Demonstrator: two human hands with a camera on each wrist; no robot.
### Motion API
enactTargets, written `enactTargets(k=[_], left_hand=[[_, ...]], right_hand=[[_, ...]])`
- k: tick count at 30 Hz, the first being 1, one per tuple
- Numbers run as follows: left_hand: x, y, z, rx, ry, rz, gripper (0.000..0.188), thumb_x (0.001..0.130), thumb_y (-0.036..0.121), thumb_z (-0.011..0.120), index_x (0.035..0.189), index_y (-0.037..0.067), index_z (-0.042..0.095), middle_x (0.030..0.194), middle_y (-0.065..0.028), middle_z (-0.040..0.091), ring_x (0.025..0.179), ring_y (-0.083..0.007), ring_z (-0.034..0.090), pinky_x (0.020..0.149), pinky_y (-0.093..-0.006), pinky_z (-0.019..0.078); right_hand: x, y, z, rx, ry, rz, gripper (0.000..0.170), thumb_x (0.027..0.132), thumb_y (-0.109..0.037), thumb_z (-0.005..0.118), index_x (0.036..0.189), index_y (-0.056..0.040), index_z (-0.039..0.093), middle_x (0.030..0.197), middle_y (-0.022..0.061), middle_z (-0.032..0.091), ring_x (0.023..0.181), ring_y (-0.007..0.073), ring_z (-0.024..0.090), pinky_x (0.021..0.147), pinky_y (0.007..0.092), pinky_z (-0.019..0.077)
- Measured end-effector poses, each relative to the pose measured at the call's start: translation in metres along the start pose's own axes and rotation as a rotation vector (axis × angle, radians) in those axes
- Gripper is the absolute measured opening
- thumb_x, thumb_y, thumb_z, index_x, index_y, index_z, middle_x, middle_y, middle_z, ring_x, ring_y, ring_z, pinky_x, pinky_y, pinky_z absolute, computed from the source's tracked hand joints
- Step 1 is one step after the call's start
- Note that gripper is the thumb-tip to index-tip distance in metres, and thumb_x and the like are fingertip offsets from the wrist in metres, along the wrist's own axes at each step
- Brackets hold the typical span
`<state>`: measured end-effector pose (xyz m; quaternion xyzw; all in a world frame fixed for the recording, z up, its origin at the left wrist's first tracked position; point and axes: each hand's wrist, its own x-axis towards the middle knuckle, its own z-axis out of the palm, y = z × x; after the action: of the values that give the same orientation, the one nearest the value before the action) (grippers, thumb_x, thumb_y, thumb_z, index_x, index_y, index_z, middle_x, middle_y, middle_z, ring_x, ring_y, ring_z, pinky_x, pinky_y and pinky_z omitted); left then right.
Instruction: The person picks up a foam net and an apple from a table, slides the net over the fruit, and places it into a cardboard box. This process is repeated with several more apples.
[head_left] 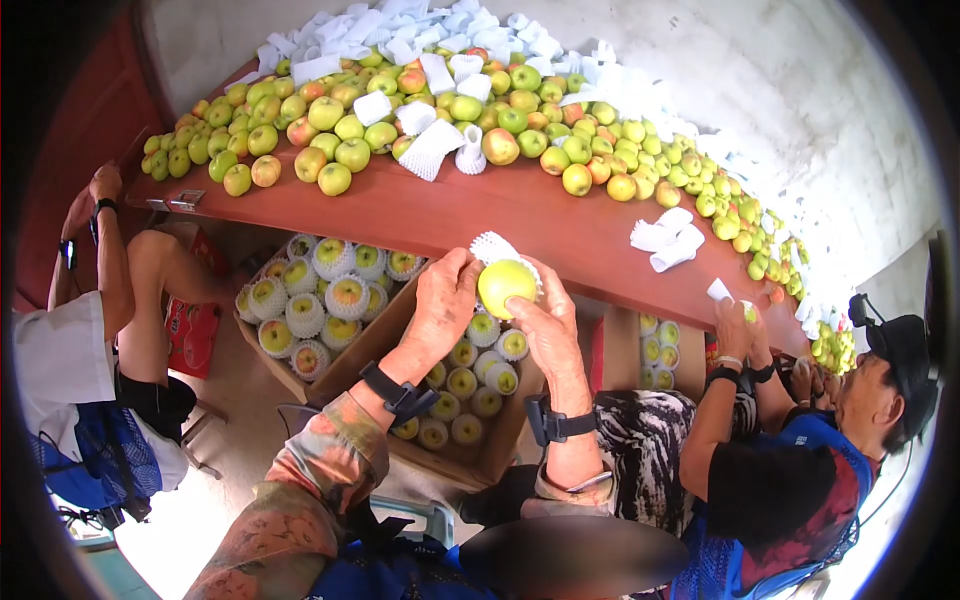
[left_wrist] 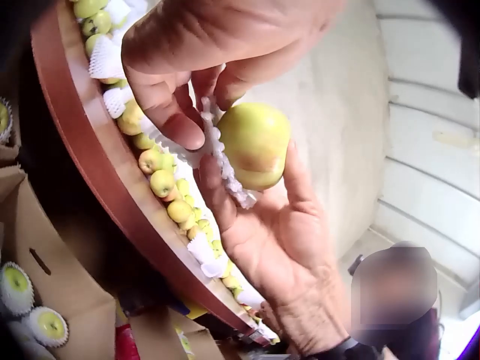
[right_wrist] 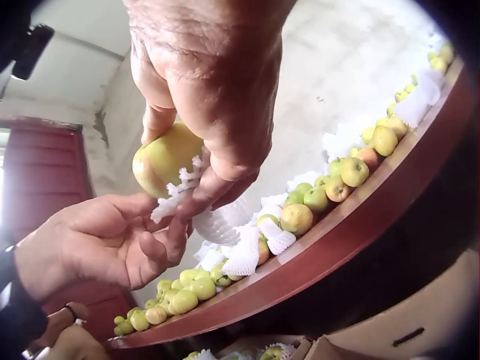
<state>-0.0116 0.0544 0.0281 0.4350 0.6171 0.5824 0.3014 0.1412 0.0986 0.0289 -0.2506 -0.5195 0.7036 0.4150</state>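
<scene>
A yellow-green apple (head_left: 507, 287) is held up in front of the table edge, partly inside a white foam net sleeve (head_left: 492, 248). My right hand (head_left: 548, 325) grips the apple, its thumb on the near side and fingers behind by the net. With curled fingers, my left hand (head_left: 440, 305) pinches the net. In the left wrist view, the net's open rim (left_wrist: 229, 172) lies along one side of the apple (left_wrist: 256, 145). The right wrist view shows that frilled rim (right_wrist: 180, 184) between both hands' fingers, with much of the sleeve hidden behind them.
The red-brown table (head_left: 400, 205) bears a long heap of apples (head_left: 325, 115) and piled foam nets (head_left: 400, 30). Below stand cardboard boxes of net-wrapped apples (head_left: 345, 295), one right under my hands. People sit at left and right (head_left: 800, 470). Loose nets (head_left: 668, 238) lie near the edge.
</scene>
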Motion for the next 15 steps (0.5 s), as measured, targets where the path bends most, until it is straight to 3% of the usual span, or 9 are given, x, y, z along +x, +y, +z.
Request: enactTargets(k=[2, 5, 15], left_hand=[[-0.002, -0.007, 0.007, 0.226, 0.182, 0.260, 0.012, 0.094, 0.011, 0.055, 0.088, 0.000, 0.054, 0.073, -0.0196, 0.061, 0.068, -0.0352, 0.061, 0.060, -0.0385, 0.0489], [-0.004, 0.003, 0.008, 0.321, 0.229, 0.299, 0.009, 0.093, 0.009, 0.057, 0.090, 0.002, 0.051, 0.078, -0.0231, 0.060, 0.076, -0.0444, 0.058, 0.064, -0.0442, 0.0486], [-0.011, 0.012, 0.006, 0.466, 0.168, 0.399, 0.006, 0.093, 0.008, 0.055, 0.097, 0.003, 0.054, 0.087, -0.0189, 0.062, 0.081, -0.0416, 0.061, 0.067, -0.0438, 0.0499]], right_hand=[[0.000, 0.002, 0.002, 0.004, 0.035, -0.004, 0.052, 0.080, -0.005, 0.072, 0.128, -0.0029, 0.052, 0.117, 0.0040, 0.058, 0.102, 0.0122, 0.057, 0.089, 0.0270, 0.0489], [0.001, 0.001, 0.003, 0.042, 0.066, -0.003, 0.047, 0.080, -0.005, 0.072, 0.123, -0.0029, 0.053, 0.112, 0.0032, 0.059, 0.099, 0.0108, 0.058, 0.085, 0.0259, 0.0496], [0.002, 0.003, -0.001, -0.078, 0.149, 0.017, 0.047, 0.078, -0.007, 0.074, 0.120, -0.0047, 0.054, 0.106, 0.0032, 0.059, 0.092, 0.0097, 0.057, 0.076, 0.0254, 0.0500]])
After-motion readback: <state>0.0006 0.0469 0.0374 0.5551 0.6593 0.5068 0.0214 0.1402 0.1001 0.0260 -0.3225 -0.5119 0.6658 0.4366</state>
